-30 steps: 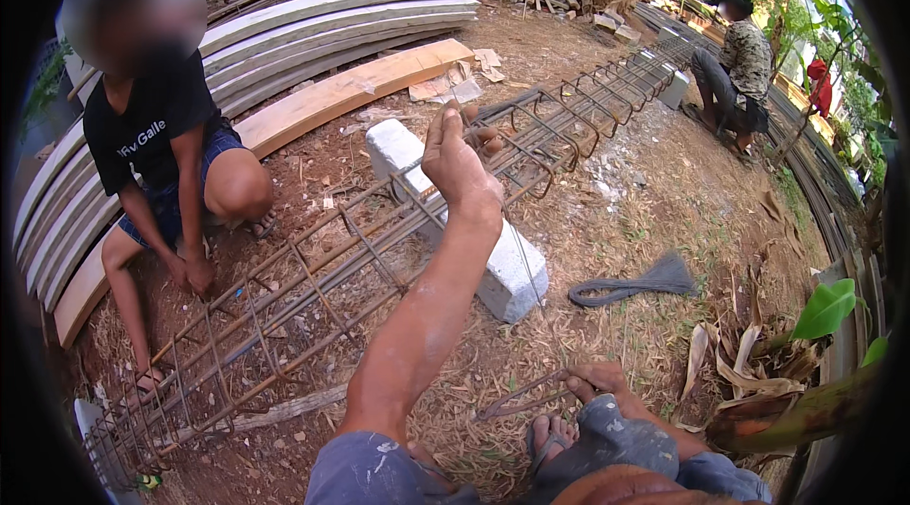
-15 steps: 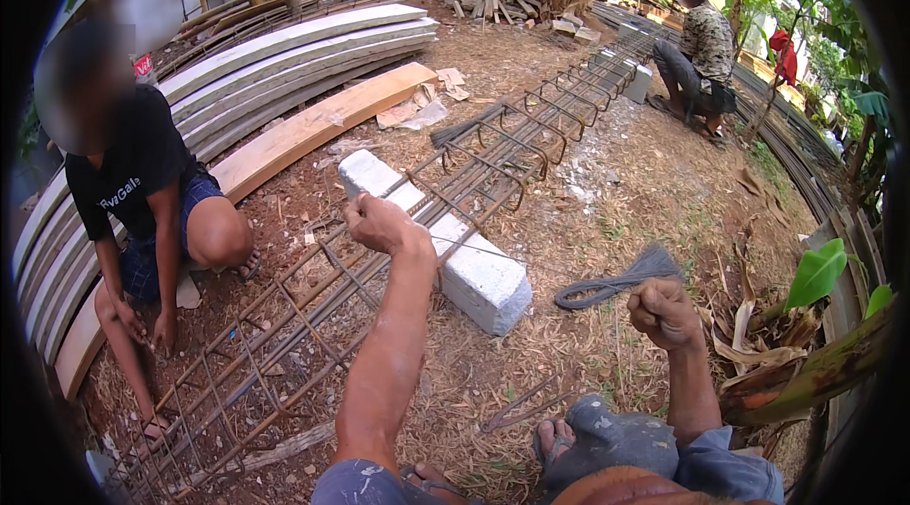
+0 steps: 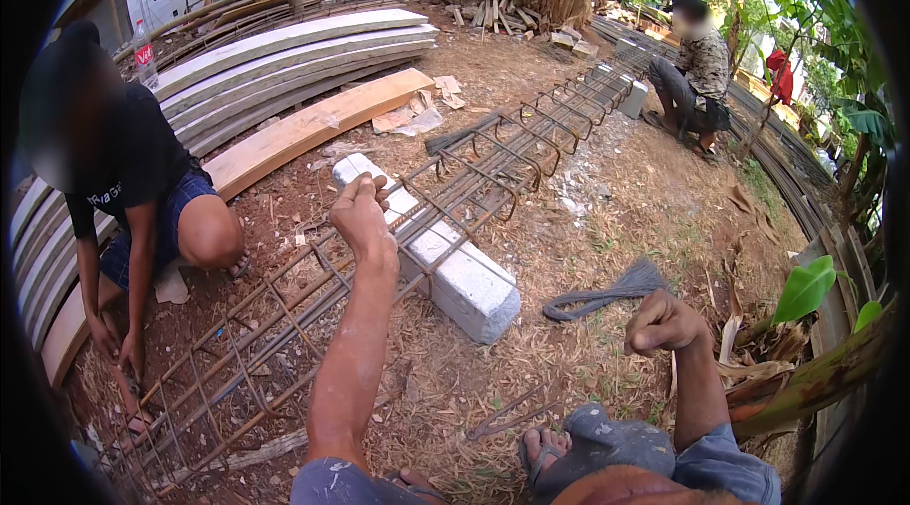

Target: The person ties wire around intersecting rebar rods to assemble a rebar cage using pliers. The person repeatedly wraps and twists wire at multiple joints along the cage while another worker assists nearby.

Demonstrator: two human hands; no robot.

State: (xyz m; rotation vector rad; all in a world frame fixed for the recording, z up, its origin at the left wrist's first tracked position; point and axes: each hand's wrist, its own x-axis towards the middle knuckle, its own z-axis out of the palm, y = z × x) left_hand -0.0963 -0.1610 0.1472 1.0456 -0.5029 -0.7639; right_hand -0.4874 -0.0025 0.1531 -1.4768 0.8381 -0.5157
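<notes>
A long rusty rebar cage [image 3: 474,178] runs diagonally from near left to far right, resting on a pale concrete block [image 3: 464,282]. Over the cage, beside the block's far end, is my left hand [image 3: 360,220], its fingers bent in a pinch. Whatever they may hold is too small to make out. My right hand [image 3: 666,323] is raised at the right, fingers curled closed, apart from the cage; its grip hides any contents. Just beyond it, a looped bundle of dark tie wire [image 3: 611,289] lies on the ground.
At left a co-worker [image 3: 142,183] crouches by the cage's near end; another [image 3: 697,78] squats at its far end. Stacked concrete beams [image 3: 294,55] and a wooden plank [image 3: 322,121] lie behind. Thin rusty rods [image 3: 512,415] lie near my feet. A banana stem [image 3: 806,382] leans in at right.
My left hand has shifted slightly left and its fingers now point more upward. My right hand has turned, its knuckles now facing up. The view has shifted slightly, and the left co-worker leans lower.
</notes>
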